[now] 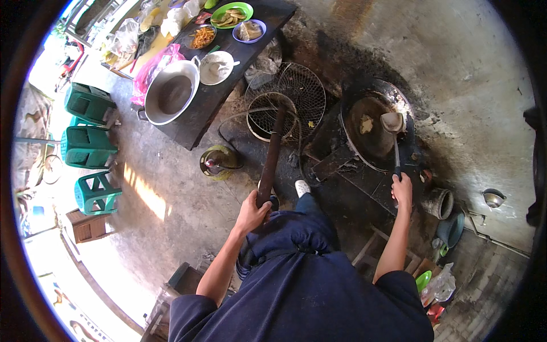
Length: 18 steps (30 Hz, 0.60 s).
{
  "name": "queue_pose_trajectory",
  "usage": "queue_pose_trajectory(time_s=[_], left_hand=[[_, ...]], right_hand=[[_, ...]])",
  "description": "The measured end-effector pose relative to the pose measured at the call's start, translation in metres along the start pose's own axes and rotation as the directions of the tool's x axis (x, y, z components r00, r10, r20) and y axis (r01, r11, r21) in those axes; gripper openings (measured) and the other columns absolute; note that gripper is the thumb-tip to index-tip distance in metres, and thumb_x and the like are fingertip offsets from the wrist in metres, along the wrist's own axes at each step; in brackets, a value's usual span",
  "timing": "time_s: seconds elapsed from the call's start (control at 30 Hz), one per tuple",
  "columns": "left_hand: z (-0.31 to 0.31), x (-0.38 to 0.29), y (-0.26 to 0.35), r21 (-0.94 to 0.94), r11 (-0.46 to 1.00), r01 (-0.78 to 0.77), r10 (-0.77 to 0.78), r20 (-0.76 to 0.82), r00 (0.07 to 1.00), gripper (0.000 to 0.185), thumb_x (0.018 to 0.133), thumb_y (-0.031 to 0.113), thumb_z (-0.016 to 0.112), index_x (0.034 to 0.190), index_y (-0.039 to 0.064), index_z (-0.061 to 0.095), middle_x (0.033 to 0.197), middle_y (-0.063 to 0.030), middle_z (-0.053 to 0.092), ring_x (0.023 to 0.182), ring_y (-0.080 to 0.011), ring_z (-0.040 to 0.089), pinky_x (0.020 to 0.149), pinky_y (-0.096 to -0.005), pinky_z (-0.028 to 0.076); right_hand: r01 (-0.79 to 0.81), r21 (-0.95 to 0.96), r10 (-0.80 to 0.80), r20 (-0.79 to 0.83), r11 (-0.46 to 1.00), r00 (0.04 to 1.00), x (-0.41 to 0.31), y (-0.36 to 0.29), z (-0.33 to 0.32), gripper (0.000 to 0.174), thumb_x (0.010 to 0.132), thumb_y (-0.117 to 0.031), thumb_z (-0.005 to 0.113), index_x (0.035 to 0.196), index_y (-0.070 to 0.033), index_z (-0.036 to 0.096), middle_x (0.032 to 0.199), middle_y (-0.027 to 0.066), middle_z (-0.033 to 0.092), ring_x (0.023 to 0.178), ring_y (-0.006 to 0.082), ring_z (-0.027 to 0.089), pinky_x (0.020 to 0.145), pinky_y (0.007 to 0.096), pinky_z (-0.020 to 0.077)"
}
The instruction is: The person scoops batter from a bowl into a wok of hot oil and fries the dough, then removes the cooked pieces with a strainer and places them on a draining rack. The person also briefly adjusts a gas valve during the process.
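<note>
My left hand (252, 212) grips the long dark handle (272, 158) of what looks like a wire strainer. Its far end reaches over a round metal rim (249, 124) and dark wire mesh (305, 92); which mesh belongs to the handle is hard to tell. With my right hand (402, 191) I hold a wok spatula (392, 123) by its black grip. The spatula's blade is inside a large blackened wok (349, 139), near its right wall. A pale lump of food (366, 124) lies in the dark liquid to the left of the blade.
A dark table (222, 96) at upper left bears a big metal pan (147, 100), a white bowl (216, 68) and plates of food (234, 17). A green gas cylinder (219, 162) with a hose stands on the floor. Green plastic stools (87, 146) are farther left.
</note>
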<state>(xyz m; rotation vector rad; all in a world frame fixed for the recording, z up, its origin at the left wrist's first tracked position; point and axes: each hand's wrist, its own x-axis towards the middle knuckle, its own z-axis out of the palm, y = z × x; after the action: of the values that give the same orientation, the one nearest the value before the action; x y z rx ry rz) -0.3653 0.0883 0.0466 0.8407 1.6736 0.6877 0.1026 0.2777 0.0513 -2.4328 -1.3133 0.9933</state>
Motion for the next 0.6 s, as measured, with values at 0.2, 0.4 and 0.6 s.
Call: queue_pose_trajectory(time_s=[0.2, 0.4, 0.6], left_hand=[[0.054, -0.013, 0.017, -0.014, 1.0, 0.012, -0.013, -0.139, 0.99, 0.021, 0.095, 0.012, 0.067, 0.099, -0.002, 0.05, 0.073, -0.0107, 0.067, 0.057, -0.0166, 0.066, 0.052, -0.0334, 0.052], [0.138, -0.017, 0.059, -0.152, 0.988, 0.04, -0.072, -0.211, 0.975, 0.02, 0.096, 0.01, 0.066, 0.102, 0.0, 0.05, 0.074, -0.0088, 0.064, 0.055, -0.0143, 0.062, 0.048, -0.0298, 0.05], [0.21, -0.033, 0.105, -0.261, 0.965, -0.023, -0.038, -0.226, 0.973, 0.017, 0.098, 0.009, 0.063, 0.102, 0.0, 0.05, 0.072, -0.0078, 0.064, 0.054, -0.0132, 0.062, 0.048, -0.0288, 0.05]], right_hand=[[0.155, -0.197, -0.147, 0.055, 0.968, 0.988, 0.057, 0.014, -0.003, 0.036, 0.101, -0.026, 0.057, 0.118, 0.005, 0.063, 0.098, 0.0269, 0.071, 0.084, 0.0403, 0.071, 0.073, 0.0494, 0.0551], [0.3, -0.425, -0.301, 0.067, 0.854, 0.951, 0.103, 0.041, -0.036, 0.049, 0.098, -0.028, 0.061, 0.133, 0.007, 0.059, 0.119, 0.0321, 0.067, 0.113, 0.0481, 0.063, 0.098, 0.0528, 0.051], [0.374, -0.404, -0.36, 0.113, 0.835, 0.926, 0.127, 0.07, -0.103, 0.048, 0.098, -0.027, 0.061, 0.133, 0.005, 0.059, 0.115, 0.0319, 0.068, 0.11, 0.0474, 0.065, 0.095, 0.0529, 0.052]])
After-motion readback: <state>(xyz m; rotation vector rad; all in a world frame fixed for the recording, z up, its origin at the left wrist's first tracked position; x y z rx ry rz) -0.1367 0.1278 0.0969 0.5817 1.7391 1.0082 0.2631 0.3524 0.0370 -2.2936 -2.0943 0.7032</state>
